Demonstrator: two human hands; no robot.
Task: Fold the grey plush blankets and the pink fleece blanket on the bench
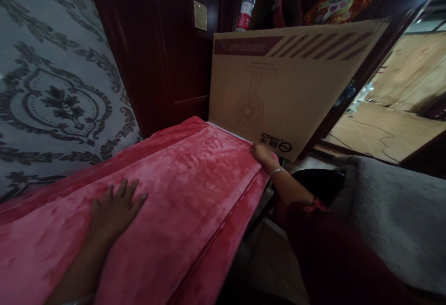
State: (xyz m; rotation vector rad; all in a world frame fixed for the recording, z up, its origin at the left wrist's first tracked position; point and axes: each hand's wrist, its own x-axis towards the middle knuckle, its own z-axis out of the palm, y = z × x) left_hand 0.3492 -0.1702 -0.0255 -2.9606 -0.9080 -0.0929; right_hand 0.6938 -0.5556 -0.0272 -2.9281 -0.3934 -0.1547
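Observation:
A pink plush blanket lies spread over a long low surface, with smooth layers stacked and a darker layer hanging down on the right side. My left hand rests flat on it with the fingers spread. At the far right corner, my right hand is closed on the blanket's edge, its fingertips partly out of sight. A thin pale strip shows along the far edge, between the blanket and a cardboard box.
The upright cardboard box with a printed fan drawing stands past the far edge. A plastic bottle and a red picture card are behind it. Patterned wallpaper borders the left. Grey fabric lies at right, near a doorway.

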